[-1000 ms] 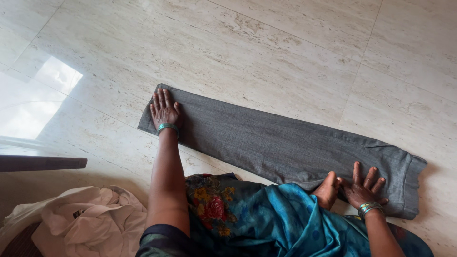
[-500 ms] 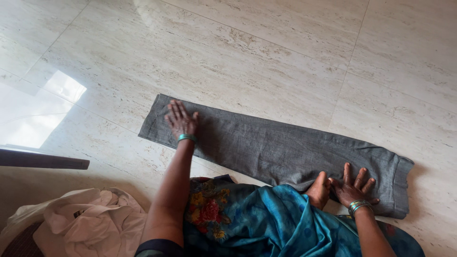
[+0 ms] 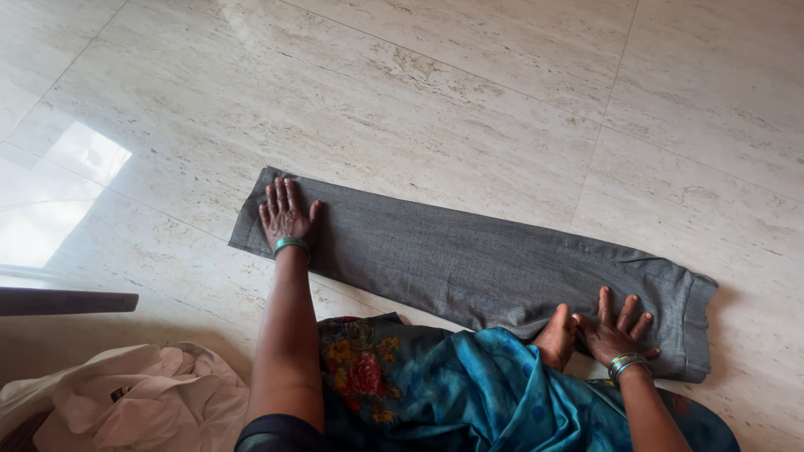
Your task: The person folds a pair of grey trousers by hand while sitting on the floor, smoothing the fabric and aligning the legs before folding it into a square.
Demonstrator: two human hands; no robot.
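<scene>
Both hands lie flat, fingers spread, on grey trousers (image 3: 477, 264): left hand (image 3: 285, 213) hem-end, right hand (image 3: 615, 331) waist-end.

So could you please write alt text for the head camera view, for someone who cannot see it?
A person's left hand and right hand press flat on grey folded trousers laid on a pale tiled floor. A white garment lies crumpled at lower left, beside the person's blue floral clothing.

white garment (image 3: 126, 402) cut off below

Glossy beige marble floor (image 3: 469, 92), crumpled white cloth heap (image 3: 142, 398) at lower left, dark ledge (image 3: 63, 301) above it
</scene>
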